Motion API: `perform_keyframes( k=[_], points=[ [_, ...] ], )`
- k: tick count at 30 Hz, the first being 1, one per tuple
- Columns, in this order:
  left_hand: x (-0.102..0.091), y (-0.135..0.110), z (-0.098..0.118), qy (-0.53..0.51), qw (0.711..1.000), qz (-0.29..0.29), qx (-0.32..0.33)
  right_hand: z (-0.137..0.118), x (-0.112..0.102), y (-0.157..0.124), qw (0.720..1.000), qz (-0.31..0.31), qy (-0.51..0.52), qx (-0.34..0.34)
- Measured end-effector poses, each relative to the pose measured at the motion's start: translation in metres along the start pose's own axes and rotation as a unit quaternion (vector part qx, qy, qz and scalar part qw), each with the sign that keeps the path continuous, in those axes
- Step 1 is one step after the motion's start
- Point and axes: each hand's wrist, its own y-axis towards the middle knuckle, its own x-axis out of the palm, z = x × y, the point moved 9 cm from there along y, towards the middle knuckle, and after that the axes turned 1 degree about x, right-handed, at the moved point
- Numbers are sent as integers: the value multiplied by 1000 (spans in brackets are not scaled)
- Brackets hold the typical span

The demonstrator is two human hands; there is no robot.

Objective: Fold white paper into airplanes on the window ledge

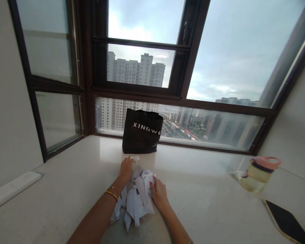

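- On the pale worktop (pixel 205 189) by the window, a heap of white paper scraps (pixel 137 196) lay between both hands, just short of a black shopping bag (pixel 141 132).
- The left hand (pixel 125 169) rested flat on the heap's far edge, fingers spread; the right hand (pixel 159 193) pressed its near side, fingers loosely open, neither clamped on a scrap.
- Judged step: gathering the scraps together; the next move would call for both palms closing inward.
- The bag's lettering was cut off, and what the bag held was hidden.
- A pink-lidded bottle (pixel 259 171) stood well apart.
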Motion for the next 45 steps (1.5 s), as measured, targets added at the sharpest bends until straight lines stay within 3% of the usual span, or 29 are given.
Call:
perform_keyframes(
  k=[8, 15, 19, 27, 31, 34, 36, 39, 42, 45],
  points=[
    [2, 22, 5, 66, 997, 3, 34, -4, 1, -3, 999, 8, -31, 1],
    [0, 18, 20, 103, 993, -29, 41, -7, -2, -6, 1000, 5, -25, 6],
    [-9, 1, 22, 117, 992, -44, 32, -7, -4, -5, 1000, 1, -18, 16],
    [-32, -64, 9, 117, 989, -86, -11, -6, 2, -2, 999, 4, 9, 30],
    [-54, -77, 11, 105, 991, -62, -52, -8, -27, 2, 992, 91, 82, 32],
    [-75, -80, 22, 55, 995, 31, -76, -22, -54, 1, 970, 139, 199, -3],
    [-78, -82, 39, -2, 997, 73, -37, -36, -54, 0, 948, 93, 305, -23],
    [-62, -88, 71, -74, 991, 52, 94, -51, -33, -3, 893, -3, 449, 3],
    [-45, -100, 91, -131, 966, 6, 222, -46, -17, -3, 844, -20, 532, 63],
    [-44, -104, 85, -194, 949, 17, 247, -28, -9, 1, 811, -12, 571, 125]
  ],
)
